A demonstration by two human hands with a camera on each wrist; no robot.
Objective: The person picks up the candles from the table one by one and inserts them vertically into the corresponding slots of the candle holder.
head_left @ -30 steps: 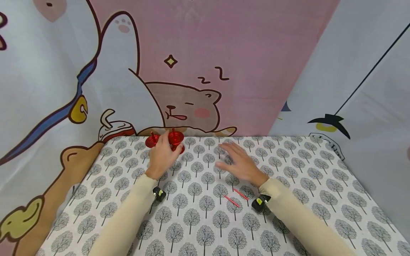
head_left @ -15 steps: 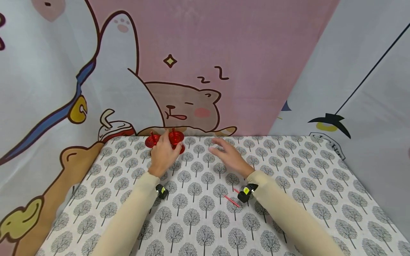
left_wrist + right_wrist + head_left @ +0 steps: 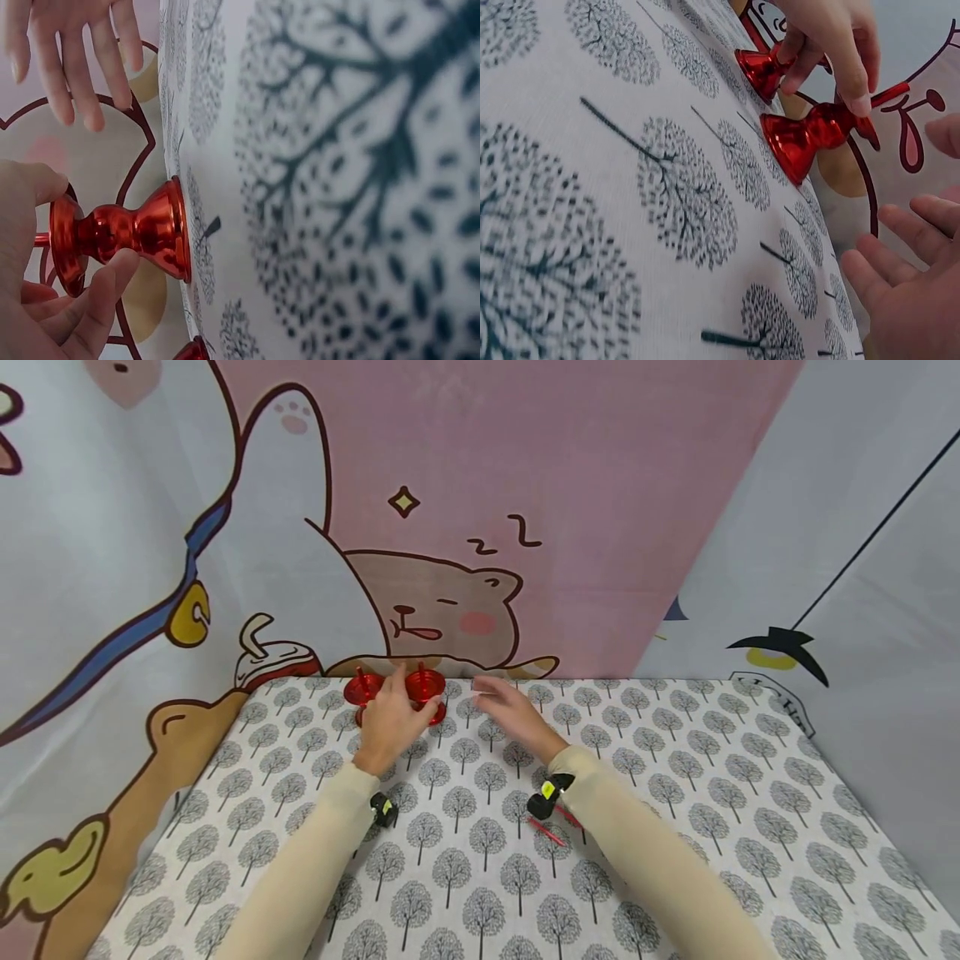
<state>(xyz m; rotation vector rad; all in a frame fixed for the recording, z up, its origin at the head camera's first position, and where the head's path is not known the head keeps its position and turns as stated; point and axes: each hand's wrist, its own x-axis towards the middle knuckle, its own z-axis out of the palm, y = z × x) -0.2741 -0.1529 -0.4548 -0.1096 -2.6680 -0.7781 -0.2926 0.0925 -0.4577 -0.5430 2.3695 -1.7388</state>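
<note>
Two shiny red candlesticks stand upright near the table's back edge, each with a thin red stick rising from its cup. My left hand [image 3: 393,722] grips the right-hand candlestick [image 3: 120,232]; the thumb lies at its cup rim and the fingers curl about its waist. The other candlestick [image 3: 761,71] stands just left of it, partly behind the left hand. My right hand [image 3: 510,706] is a short way to the right, apart from both candlesticks. In the right wrist view its fingers [image 3: 900,247] are spread, loosely straight, and touch nothing.
Two thin red sticks [image 3: 547,832] lie on the tree-print tablecloth [image 3: 465,893], near and partly under the right wrist's camera. A cartoon-print curtain [image 3: 585,527] hangs right behind the table and along both sides.
My right hand has moved left towards the candlesticks, its forearm now nearer the loose sticks. The right-hand candlestick has shifted slightly right with my left hand, widening the gap between the two.
</note>
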